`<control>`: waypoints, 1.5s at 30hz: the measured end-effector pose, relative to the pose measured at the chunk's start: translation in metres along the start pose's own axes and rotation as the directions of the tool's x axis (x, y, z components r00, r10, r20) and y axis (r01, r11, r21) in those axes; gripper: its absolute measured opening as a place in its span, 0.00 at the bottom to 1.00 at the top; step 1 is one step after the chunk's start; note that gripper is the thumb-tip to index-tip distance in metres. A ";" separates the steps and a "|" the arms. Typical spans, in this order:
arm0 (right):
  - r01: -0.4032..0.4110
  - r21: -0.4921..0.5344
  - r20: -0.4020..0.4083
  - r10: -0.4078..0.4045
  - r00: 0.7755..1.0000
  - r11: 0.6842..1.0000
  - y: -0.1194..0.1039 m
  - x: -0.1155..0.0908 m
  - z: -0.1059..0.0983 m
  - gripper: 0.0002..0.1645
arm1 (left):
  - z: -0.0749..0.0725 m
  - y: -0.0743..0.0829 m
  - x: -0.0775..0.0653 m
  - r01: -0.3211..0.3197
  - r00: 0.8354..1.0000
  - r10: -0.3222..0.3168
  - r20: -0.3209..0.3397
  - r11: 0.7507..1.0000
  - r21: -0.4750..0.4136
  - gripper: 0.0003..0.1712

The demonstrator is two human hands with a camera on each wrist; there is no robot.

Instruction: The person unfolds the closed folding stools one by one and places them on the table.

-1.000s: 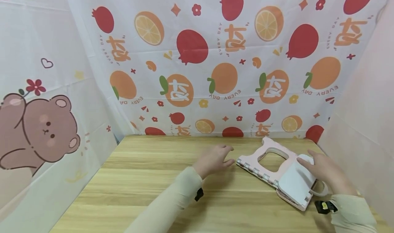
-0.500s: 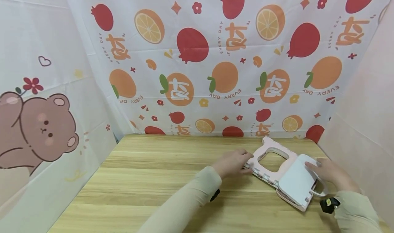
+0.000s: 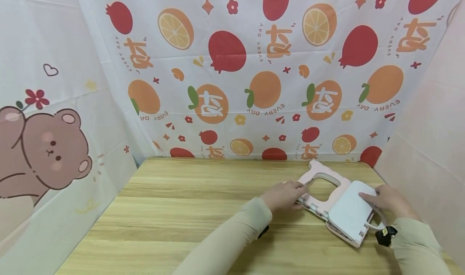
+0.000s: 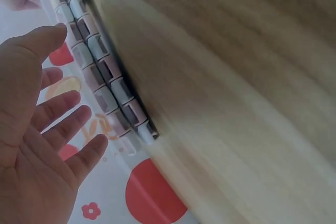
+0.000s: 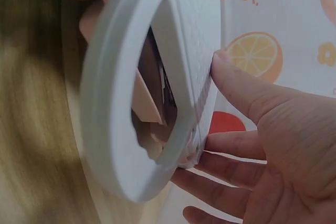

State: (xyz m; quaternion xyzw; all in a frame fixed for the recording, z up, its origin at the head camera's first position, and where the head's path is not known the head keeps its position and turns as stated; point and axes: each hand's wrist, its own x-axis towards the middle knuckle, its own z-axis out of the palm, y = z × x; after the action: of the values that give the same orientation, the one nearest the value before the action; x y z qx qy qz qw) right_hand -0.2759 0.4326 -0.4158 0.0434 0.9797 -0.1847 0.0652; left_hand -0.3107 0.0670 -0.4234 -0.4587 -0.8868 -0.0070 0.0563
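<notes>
A pink and white plastic folding stool (image 3: 348,206) lies folded on the wooden table, its hinge edge facing the left hand and its white panel upward. At its far left end, the left hand (image 3: 285,195) reaches over the pink leg part. In the left wrist view, that hand's fingers (image 4: 58,114) are spread and relaxed beside the row of hinges (image 4: 97,61). The right hand (image 3: 392,202) holds the outer edge of the white panel, thumb on its face and fingers at the underside. The stool's looped carry handle (image 5: 100,103) shows large in the right wrist view.
The wooden table (image 3: 174,214) extends left and forward of the stool. A fruit-printed curtain (image 3: 232,97) hangs behind it. Pale cloth walls stand at both sides, with a printed bear (image 3: 54,150) on the left one.
The left hand has moved right from beside the stool to over its pink leg part. The right hand has shifted slightly along the panel edge. The stool has stayed in place.
</notes>
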 end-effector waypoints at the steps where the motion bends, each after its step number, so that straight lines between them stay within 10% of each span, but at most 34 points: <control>1: -0.001 0.003 0.001 0.001 1.000 1.000 0.001 0.000 0.000 0.51 | 0.001 0.001 0.000 -0.004 1.000 0.004 0.000 1.000 0.001 0.20; 27: 0.032 -0.020 -0.039 -0.033 0.999 0.999 -0.015 0.002 0.006 0.39 | 0.008 -0.003 -0.012 0.002 0.997 -0.002 -0.071 1.000 0.006 0.13; 45: 0.081 -0.041 0.000 -0.082 0.997 0.996 -0.065 0.005 0.021 0.39 | -0.001 -0.017 -0.056 0.024 0.996 -0.016 -0.085 0.996 0.089 0.12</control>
State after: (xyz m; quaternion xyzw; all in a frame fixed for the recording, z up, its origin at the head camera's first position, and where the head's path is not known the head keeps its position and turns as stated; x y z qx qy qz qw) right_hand -0.2854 0.3654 -0.4126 0.0021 0.9843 -0.1669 0.0579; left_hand -0.2926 0.0117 -0.4276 -0.4462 -0.8875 0.0131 0.1141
